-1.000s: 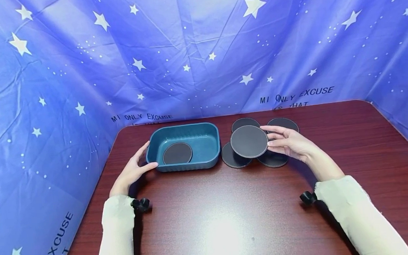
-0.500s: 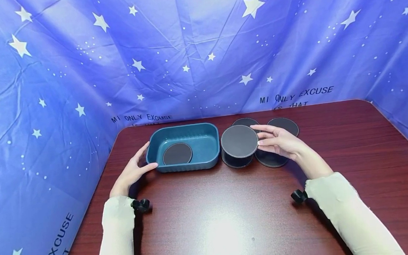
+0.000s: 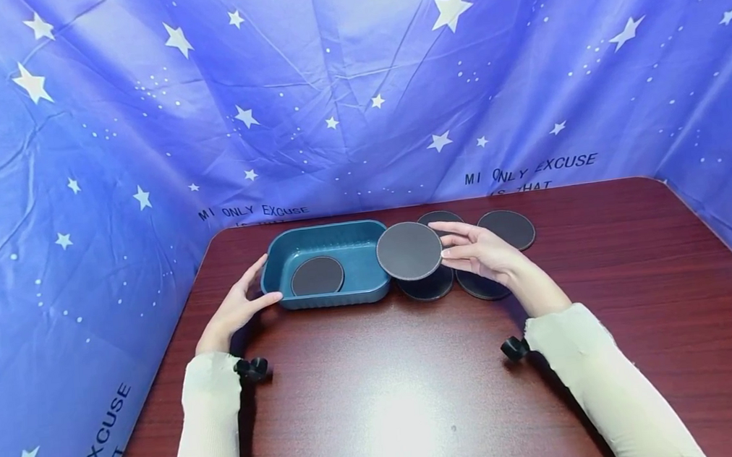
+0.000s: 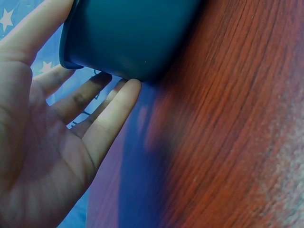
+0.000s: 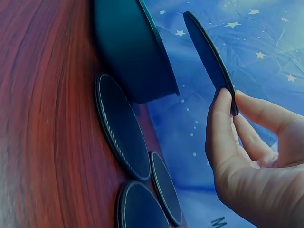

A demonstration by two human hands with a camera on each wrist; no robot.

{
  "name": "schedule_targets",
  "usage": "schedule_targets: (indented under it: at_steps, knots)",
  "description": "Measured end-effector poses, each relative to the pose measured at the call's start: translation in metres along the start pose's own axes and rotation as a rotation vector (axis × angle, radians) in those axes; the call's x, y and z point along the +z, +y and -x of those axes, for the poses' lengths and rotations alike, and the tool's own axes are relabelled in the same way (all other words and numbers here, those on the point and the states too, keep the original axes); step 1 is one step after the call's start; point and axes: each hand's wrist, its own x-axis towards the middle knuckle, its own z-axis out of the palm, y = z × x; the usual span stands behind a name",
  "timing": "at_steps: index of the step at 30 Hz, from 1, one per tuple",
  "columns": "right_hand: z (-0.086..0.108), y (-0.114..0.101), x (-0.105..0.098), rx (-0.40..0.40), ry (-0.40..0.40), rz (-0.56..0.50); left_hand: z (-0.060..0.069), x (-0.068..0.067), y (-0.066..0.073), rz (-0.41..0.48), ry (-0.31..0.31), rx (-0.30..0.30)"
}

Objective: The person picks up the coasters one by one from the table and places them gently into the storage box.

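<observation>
A teal rectangular basin (image 3: 369,261) stands on the table with one black round coaster (image 3: 317,276) inside it, near its front left. My left hand (image 3: 237,309) rests on the basin's left end, thumb at the front rim; in the left wrist view its fingers (image 4: 111,121) stretch fairly straight, one tip touching the outer wall. Between thumb and fingers, my right hand (image 3: 484,256) pinches a black stitched coaster (image 3: 409,251) by its right edge. That coaster is raised and, in the head view, overlaps the basin's right rim. The right wrist view shows it apart from the basin.
Several more coasters lie on the table right of the basin: one at the front left (image 3: 426,287), another at the far right (image 3: 508,230), others partly hidden by my right hand. A starry blue curtain (image 3: 346,150) hangs behind the dark red table (image 3: 328,391).
My right hand has moved left with the pinched coaster, from above the loose coasters to the basin's right rim. The left hand and the basin have stayed in place.
</observation>
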Motion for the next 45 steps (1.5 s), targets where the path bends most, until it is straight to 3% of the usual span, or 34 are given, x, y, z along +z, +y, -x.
schedule_targets:
  at_steps: [15,27,36,45]
  knots:
    - [-0.028,0.001,0.034,-0.007,0.009,0.02,0.001,0.0,0.001,-0.005,0.005,-0.007]
    - [-0.053,0.004,0.076,-0.039,0.018,-0.027,0.003,0.001,0.005,-0.006,0.007,0.014]
    - [-0.075,0.01,0.109,-0.009,0.035,0.004,0.001,0.0,0.005,0.01,0.008,0.016]
    - [-0.094,0.018,0.13,0.051,0.068,0.037,0.003,0.001,0.004,0.0,0.002,0.0]
